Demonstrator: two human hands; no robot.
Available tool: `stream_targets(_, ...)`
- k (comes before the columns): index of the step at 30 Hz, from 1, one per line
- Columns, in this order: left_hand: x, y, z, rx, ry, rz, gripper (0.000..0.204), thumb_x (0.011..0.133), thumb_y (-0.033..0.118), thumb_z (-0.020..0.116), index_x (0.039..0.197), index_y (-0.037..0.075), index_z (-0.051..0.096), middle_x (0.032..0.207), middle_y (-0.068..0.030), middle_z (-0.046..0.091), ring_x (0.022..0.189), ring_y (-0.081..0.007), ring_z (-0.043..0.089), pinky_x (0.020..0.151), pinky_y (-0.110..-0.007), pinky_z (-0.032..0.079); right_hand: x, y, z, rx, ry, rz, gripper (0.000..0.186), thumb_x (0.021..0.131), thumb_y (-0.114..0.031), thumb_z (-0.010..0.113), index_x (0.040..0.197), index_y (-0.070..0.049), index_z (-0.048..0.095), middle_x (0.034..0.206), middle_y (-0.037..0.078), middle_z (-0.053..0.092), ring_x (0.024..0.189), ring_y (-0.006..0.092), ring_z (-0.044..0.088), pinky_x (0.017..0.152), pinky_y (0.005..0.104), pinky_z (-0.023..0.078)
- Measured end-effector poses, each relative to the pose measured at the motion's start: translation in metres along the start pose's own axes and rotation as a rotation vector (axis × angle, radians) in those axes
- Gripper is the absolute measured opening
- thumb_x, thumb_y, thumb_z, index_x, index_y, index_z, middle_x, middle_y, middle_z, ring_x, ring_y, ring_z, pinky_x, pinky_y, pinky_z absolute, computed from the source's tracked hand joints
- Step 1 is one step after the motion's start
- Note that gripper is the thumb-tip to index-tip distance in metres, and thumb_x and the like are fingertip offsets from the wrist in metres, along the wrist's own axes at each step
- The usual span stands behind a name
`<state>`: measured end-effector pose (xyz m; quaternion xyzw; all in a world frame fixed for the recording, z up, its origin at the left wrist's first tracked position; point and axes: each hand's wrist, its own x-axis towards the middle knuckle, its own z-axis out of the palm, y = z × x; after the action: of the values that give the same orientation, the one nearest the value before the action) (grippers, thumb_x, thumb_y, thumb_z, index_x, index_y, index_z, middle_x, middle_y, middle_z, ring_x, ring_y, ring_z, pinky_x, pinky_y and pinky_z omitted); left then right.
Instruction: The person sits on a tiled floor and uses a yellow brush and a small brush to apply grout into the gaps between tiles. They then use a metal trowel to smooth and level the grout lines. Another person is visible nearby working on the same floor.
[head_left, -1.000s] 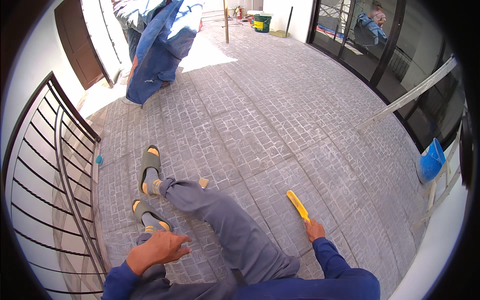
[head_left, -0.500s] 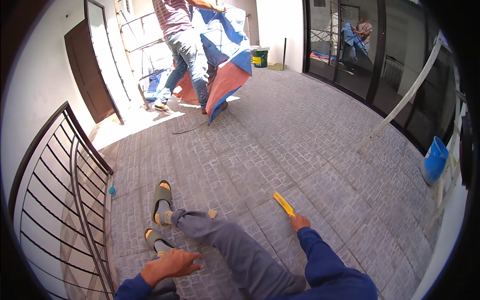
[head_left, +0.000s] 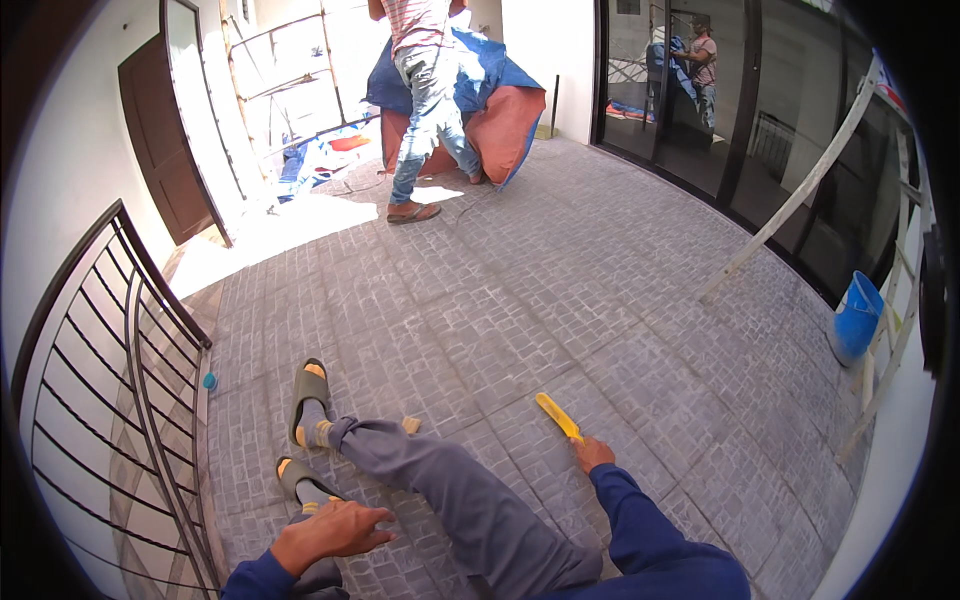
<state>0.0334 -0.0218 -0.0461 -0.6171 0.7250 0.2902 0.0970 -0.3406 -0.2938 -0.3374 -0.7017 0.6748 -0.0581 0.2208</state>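
Observation:
My right hand [head_left: 592, 451] is closed on the handle of a long yellow tool [head_left: 553, 410], like a scraper or brush, held over the grey paved floor [head_left: 640, 380]. My left hand [head_left: 347, 526] hangs over my lower leg with loosely bent fingers apart and nothing in them. My legs in grey trousers [head_left: 440, 485] stretch out with olive slides [head_left: 306, 401] on socked feet. A small tan block [head_left: 411, 425] lies just beyond my knee, and a teal round item [head_left: 210, 381] by the railing.
A co-worker [head_left: 420, 120] stands ahead by a blue and orange tarp [head_left: 505, 130]. A black railing [head_left: 118, 206] runs along my left, beside a brown door [head_left: 152, 130]. On my right are glass doors [head_left: 745, 110], a leaning ladder [head_left: 790, 210] and a blue bucket [head_left: 855, 315].
The co-worker has come into view, turned and shifted right with the tarp, which now bunches low. My right hand and yellow tool appear slightly left. My view has tilted up since the first frame.

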Motion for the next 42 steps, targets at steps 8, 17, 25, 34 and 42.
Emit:
stream_targets(8,-0.006,-0.006,0.001,-0.046,0.126,0.036,0.040,0.094,0.042,0.056,0.114,0.008,0.063,0.076,-0.0191,0.068,0.080,-0.0389,0.067,0.073,-0.047,0.052,0.039,-0.038,0.002,0.017,0.008,0.018,0.056,0.093,-0.056,0.046,0.100,-0.004,0.066,0.098,0.022,0.068,0.096,0.0415,0.064,0.084,0.0504,0.049)
stream_targets(17,-0.005,-0.006,0.006,-0.049,0.104,0.057,0.039,0.094,0.040,0.056,0.113,0.007,0.063,0.076,-0.0185,0.068,0.078,-0.0384,0.067,0.069,-0.046,0.052,0.004,-0.019,0.016,0.068,0.051,0.013,0.056,0.091,-0.057,0.048,0.099,-0.004,0.065,0.094,0.024,0.067,0.093,0.0429,0.064,0.081,0.0520,0.050)
stream_targets(25,-0.002,-0.007,0.007,-0.038,0.085,0.045,0.040,0.094,0.041,0.055,0.114,0.007,0.063,0.077,-0.0184,0.069,0.078,-0.0377,0.067,0.068,-0.046,0.052,0.006,-0.017,0.018,0.086,0.039,0.001,0.055,0.091,-0.057,0.048,0.099,-0.005,0.065,0.094,0.025,0.067,0.093,0.0442,0.063,0.081,0.0524,0.049)
stream_targets(34,-0.006,-0.003,0.001,-0.032,-0.003,-0.009,0.044,0.097,0.043,0.051,0.122,0.007,0.059,0.084,-0.0195,0.069,0.086,-0.0376,0.066,0.077,-0.045,0.050,0.005,-0.016,0.024,0.127,0.060,0.011,0.055,0.090,-0.056,0.050,0.099,-0.004,0.065,0.092,0.027,0.067,0.090,0.0456,0.063,0.079,0.0529,0.049)
stream_targets(42,-0.006,-0.003,0.001,-0.068,0.051,0.031,0.041,0.095,0.042,0.055,0.119,0.008,0.062,0.081,-0.0178,0.068,0.084,-0.0362,0.066,0.075,-0.046,0.050,0.002,-0.012,0.023,0.085,0.047,-0.021,0.056,0.092,-0.057,0.047,0.097,-0.004,0.064,0.091,0.026,0.066,0.089,0.0457,0.063,0.078,0.0533,0.048)
